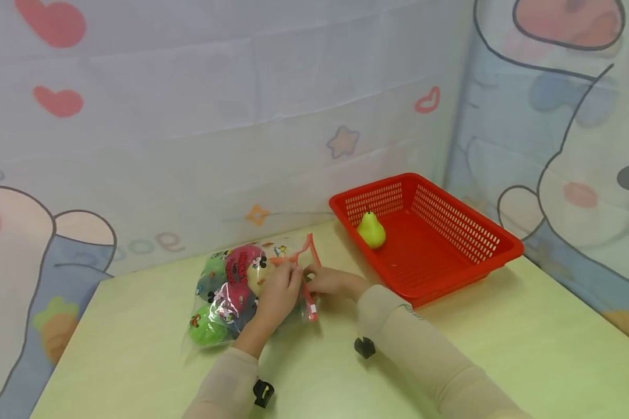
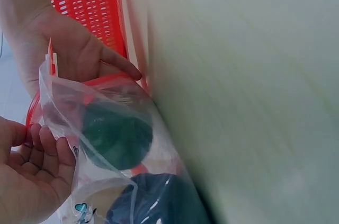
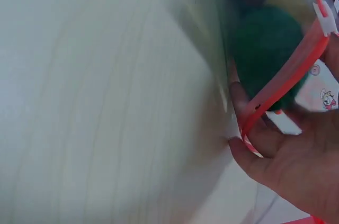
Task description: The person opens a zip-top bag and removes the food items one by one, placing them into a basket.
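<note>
A clear zip bag (image 1: 217,294) printed with cartoon figures lies on the table, holding several round coloured things. My left hand (image 1: 282,294) pinches the red zip edge (image 2: 30,110) of its mouth between thumb and fingers. Across the parted mouth, my right hand (image 1: 335,282) holds the opposite edge, its thumb (image 3: 248,161) outside and its fingers partly hidden by the plastic. Just inside the opening sits a dark green round thing (image 3: 267,49), close to the right fingers. A dark blue one (image 2: 159,200) lies deeper in the bag.
Right of the bag stands a red plastic basket (image 1: 456,273) with slotted sides. One yellow-green pear (image 1: 371,231) sits at its left side. The pale table (image 1: 136,361) meets a patterned cloth (image 1: 199,145) at the back and another at the right.
</note>
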`<action>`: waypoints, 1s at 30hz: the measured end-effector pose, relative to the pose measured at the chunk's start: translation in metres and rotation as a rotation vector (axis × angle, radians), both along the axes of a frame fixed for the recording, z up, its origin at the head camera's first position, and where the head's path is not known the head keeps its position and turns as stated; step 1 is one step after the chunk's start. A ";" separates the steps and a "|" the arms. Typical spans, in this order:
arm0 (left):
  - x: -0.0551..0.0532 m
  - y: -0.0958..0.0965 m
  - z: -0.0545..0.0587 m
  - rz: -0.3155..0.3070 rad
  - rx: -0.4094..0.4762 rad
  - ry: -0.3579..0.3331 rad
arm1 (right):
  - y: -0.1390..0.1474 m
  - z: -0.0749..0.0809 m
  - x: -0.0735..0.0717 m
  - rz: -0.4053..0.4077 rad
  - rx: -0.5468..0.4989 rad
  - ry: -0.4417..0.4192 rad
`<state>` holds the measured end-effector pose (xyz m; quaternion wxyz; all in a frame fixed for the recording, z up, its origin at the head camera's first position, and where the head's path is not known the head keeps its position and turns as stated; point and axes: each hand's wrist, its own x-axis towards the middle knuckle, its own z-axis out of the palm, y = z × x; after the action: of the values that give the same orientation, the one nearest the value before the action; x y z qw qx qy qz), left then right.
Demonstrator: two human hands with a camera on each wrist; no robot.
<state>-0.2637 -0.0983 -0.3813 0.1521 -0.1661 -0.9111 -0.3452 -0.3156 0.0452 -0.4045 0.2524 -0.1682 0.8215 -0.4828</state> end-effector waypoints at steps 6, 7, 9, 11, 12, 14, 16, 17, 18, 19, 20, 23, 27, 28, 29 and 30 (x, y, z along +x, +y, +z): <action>-0.001 0.003 0.000 -0.007 0.006 -0.035 | 0.010 -0.001 0.000 -0.149 0.058 0.085; 0.000 0.003 0.000 -0.008 0.006 -0.039 | 0.010 0.000 0.001 -0.174 0.090 0.104; 0.000 0.002 0.001 -0.004 0.005 -0.042 | 0.009 0.003 0.003 -0.218 0.119 0.133; -0.001 0.000 0.000 0.001 0.003 -0.042 | 0.007 0.009 0.006 -0.270 0.112 0.162; -0.001 -0.001 0.000 0.005 0.002 -0.043 | 0.005 0.014 0.008 -0.295 0.112 0.182; -0.001 -0.002 0.000 0.013 0.001 -0.042 | 0.001 0.024 0.012 -0.334 0.142 0.256; -0.002 -0.003 -0.001 0.023 0.003 -0.044 | -0.002 0.039 0.019 -0.349 0.216 0.343; -0.002 -0.003 -0.002 0.027 0.005 -0.047 | -0.002 0.047 0.022 -0.352 0.264 0.388; -0.001 -0.004 -0.002 0.031 0.011 -0.056 | -0.001 0.055 0.025 -0.354 0.300 0.430; -0.001 -0.004 -0.003 0.033 0.016 -0.061 | 0.002 0.065 0.028 -0.352 0.331 0.469; -0.001 -0.004 -0.003 0.036 0.022 -0.065 | 0.006 0.074 0.030 -0.348 0.353 0.503; 0.000 -0.003 -0.004 0.033 0.037 -0.071 | 0.026 0.104 0.028 -0.370 0.333 0.533; 0.004 -0.005 -0.005 0.030 0.040 -0.065 | 0.066 0.138 0.009 -0.428 0.270 0.463; 0.005 -0.006 -0.005 0.030 0.035 -0.066 | 0.077 0.144 0.003 -0.452 0.268 0.440; 0.005 -0.007 -0.005 0.033 0.035 -0.070 | 0.088 0.148 -0.004 -0.472 0.279 0.426; 0.006 -0.008 -0.005 0.035 0.030 -0.071 | 0.099 0.150 -0.012 -0.489 0.303 0.419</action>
<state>-0.2574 -0.1062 -0.3866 0.1280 -0.1356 -0.9135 -0.3616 -0.3272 0.1438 -0.2548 -0.0224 -0.0226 0.9338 -0.3565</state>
